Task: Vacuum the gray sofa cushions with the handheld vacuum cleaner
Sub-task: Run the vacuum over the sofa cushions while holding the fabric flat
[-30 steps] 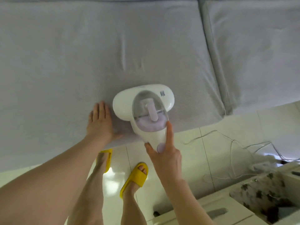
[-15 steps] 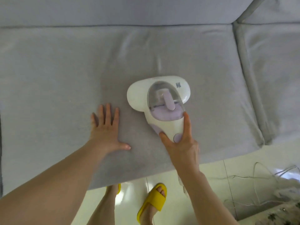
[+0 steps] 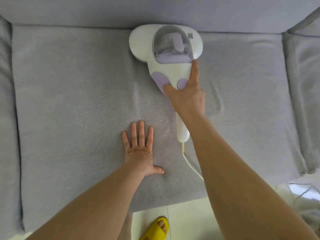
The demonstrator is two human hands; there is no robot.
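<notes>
Gray seat cushion (image 3: 69, 101) spread across most of view, seam to a neighbouring cushion (image 3: 7, 118) at far left, back cushion (image 3: 86, 9) along the top. Left hand (image 3: 141, 149) laid flat on the seat cushion, palm down, fingers straight and spread, thumb out to the side, holding nothing. Plenty of bare fabric left of that hand out to the seam. Handheld vacuum cleaner (image 3: 166, 49) sat on the same cushion, right of centre, wide white head butted up against the back cushion. Long axis ran near to far, head pointed away from the person, slim handle end trailing back toward the front edge, tilted slightly left at the near end. Clear dust cup (image 3: 171, 42) on top of the head, lilac part inside, actual dust content too blurred to tell. Right hand (image 3: 187, 97) gripped the vacuum's handle from above, index finger stretched forward along the body, thumb pressed on the lilac pad. White cord (image 3: 189, 163) trailed from the handle end, passed under the right forearm. Open cushion right of the vacuum up to another seam and the next cushion (image 3: 304, 101). Front edge of seat cushion near bottom, pale floor (image 3: 187, 222) below, yellow slipper (image 3: 156, 229) there.
</notes>
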